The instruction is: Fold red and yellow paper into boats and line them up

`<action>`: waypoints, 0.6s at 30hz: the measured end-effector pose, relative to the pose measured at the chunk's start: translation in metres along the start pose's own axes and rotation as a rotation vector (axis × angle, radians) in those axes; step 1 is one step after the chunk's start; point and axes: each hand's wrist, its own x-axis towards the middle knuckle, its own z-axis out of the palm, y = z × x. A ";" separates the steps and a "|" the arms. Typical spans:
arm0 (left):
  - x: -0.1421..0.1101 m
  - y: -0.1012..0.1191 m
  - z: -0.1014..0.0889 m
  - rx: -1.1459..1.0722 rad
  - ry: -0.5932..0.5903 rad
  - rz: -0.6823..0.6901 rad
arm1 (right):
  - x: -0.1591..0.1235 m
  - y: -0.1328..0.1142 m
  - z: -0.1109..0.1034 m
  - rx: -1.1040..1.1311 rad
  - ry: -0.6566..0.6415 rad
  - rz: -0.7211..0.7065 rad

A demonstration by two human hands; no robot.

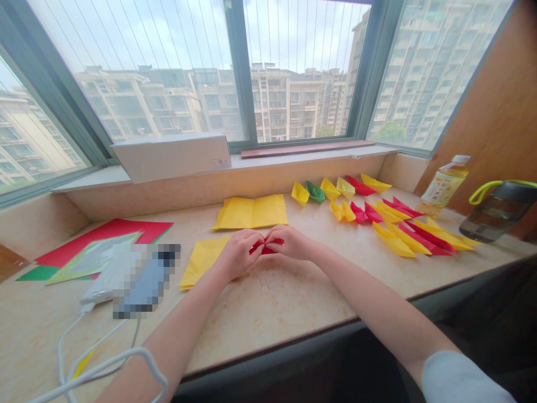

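Between my two hands is a small piece of folded red paper (268,248), mostly covered by fingers. My left hand (242,250) pinches its left side and my right hand (290,243) pinches its right side, with the fingertips almost meeting. Just under my left hand and to its left lies folded yellow paper (201,260). Beyond the hands rests a creased yellow sheet (251,211). To the right, several folded paper boats in yellow, red and green stand in rows, among them a green boat (314,192) and a yellow boat (394,240).
At left lie red paper sheets (104,238), a white power bank (104,280), a blurred-out device (146,282) and a white cable (104,366). A white box (172,158) sits on the sill. A drink bottle (444,187) and a dark water bottle (497,210) stand far right.
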 end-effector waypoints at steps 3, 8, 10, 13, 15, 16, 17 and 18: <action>0.000 -0.002 0.001 0.004 0.011 0.030 | 0.000 0.002 0.002 0.007 -0.005 -0.009; -0.001 -0.003 0.003 0.007 0.017 0.055 | 0.000 0.002 0.003 0.010 -0.015 -0.007; 0.000 -0.003 0.003 0.002 0.019 0.056 | 0.000 0.002 0.002 0.020 -0.016 0.005; 0.000 -0.003 0.003 -0.002 0.029 0.056 | -0.001 0.001 0.002 0.032 -0.014 0.011; 0.000 -0.003 0.003 -0.002 0.037 0.060 | -0.001 0.002 0.002 0.037 -0.006 0.010; 0.000 -0.003 0.003 -0.001 0.039 0.062 | -0.001 0.002 0.003 0.037 -0.003 0.011; 0.000 -0.004 0.003 0.001 0.040 0.064 | -0.001 0.002 0.003 0.037 0.000 0.015; 0.001 -0.004 0.003 0.005 0.040 0.066 | -0.001 0.003 0.004 0.035 0.001 0.021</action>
